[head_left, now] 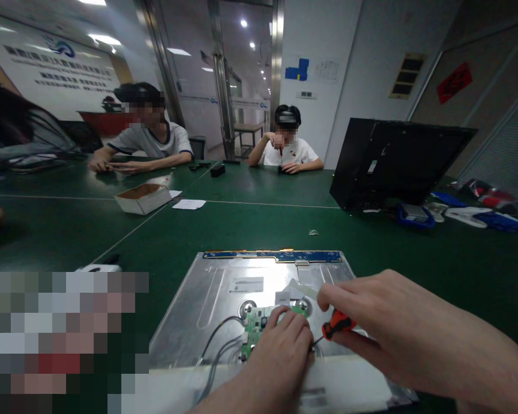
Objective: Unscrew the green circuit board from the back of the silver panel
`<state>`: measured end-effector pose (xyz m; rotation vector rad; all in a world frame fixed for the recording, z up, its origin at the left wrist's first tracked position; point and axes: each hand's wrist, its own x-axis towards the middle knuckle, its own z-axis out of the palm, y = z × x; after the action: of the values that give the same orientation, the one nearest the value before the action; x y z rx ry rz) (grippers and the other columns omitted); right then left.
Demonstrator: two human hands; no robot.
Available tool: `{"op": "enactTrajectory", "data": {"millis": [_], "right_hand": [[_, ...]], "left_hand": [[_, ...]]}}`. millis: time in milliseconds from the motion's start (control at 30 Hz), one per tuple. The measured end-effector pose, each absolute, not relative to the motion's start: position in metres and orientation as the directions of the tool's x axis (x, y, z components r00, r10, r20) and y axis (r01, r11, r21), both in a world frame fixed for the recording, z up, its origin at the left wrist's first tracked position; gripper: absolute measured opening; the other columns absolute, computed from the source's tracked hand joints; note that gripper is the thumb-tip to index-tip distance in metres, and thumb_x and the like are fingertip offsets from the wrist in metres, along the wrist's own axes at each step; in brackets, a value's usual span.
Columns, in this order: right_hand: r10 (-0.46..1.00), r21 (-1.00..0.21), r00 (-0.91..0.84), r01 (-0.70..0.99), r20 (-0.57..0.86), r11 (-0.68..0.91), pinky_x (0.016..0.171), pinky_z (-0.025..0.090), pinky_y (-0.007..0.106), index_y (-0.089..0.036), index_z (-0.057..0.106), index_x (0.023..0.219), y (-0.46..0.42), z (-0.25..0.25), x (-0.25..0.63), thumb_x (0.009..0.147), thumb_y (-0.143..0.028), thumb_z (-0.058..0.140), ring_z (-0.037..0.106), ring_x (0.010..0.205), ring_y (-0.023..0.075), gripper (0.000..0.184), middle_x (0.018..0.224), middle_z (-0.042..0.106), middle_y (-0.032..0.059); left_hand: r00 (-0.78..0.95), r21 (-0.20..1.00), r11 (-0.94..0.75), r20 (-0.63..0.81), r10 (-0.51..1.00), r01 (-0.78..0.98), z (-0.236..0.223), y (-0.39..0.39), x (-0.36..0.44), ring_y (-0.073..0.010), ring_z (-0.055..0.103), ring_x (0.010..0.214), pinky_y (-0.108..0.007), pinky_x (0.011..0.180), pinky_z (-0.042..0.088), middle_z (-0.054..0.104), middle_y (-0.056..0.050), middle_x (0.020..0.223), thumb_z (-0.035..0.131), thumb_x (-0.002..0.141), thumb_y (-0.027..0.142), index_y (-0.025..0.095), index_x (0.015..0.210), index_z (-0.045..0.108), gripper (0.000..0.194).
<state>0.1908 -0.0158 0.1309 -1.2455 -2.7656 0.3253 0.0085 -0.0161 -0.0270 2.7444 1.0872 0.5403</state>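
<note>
A flat metal display panel [211, 282] lies back side up in front of me, with a blue circuit strip [311, 256] along its far edge. On its middle sits a green circuit board [254, 323], and grey and black cables [219, 359] run from the board's left side. My left hand [280, 348] is closed over the right part of this board, fingers bent and close together. My right hand [371, 313] grips a screwdriver [339, 325] with a red and black handle. Its thin shaft points down-left beside my left fingers; the tip is hidden. A flat ribbon cable [302, 287] rises behind the board.
A black monitor [397, 167] stands at the right, with gloves [475, 217] beside it. An open white box [143, 197] and a paper slip [189, 204] lie further off on the green table [250, 224]. Two people [149, 135] sit across; another is at far left.
</note>
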Motion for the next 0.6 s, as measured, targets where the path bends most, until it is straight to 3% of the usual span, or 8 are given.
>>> {"op": "enactTrajectory", "data": {"millis": [333,433,600], "right_hand": [[0.765,-0.207,-0.644,0.748,0.002,0.630,0.053,0.031,0.025,-0.029,0.052,0.096,-0.017,0.137,0.202,0.084,-0.023,0.065,0.054,0.062,0.0124,0.018,0.080,0.062,-0.0072],[0.775,-0.200,-0.630,0.754,0.045,0.625,0.055,0.033,0.026,-0.028,0.054,0.092,-0.015,0.141,0.205,0.083,-0.023,0.066,0.054,0.064,0.0121,0.016,0.079,0.061,-0.0064],[0.820,-0.196,-0.536,0.798,0.200,0.570,0.058,0.040,0.025,-0.025,0.056,0.090,-0.013,0.152,0.215,0.088,-0.028,0.060,0.055,0.067,0.0129,0.006,0.083,0.060,-0.0022]], "left_hand": [[0.687,0.409,-0.722,0.260,0.679,0.559,-0.008,-0.014,0.000,-0.0270,0.051,0.102,-0.050,0.102,0.032,0.059,-0.007,0.107,0.063,0.079,0.019,0.018,0.100,0.054,0.023],[0.650,0.433,-0.717,0.321,0.688,0.546,0.010,-0.009,-0.004,-0.0274,0.052,0.102,-0.049,0.100,0.033,0.059,-0.007,0.110,0.066,0.079,0.023,0.019,0.106,0.054,0.031],[0.561,0.389,-0.698,0.417,0.716,0.601,0.034,0.007,-0.037,-0.0260,0.053,0.102,-0.046,0.096,0.038,0.060,-0.006,0.107,0.056,0.088,0.027,0.020,0.107,0.055,0.020]]}}
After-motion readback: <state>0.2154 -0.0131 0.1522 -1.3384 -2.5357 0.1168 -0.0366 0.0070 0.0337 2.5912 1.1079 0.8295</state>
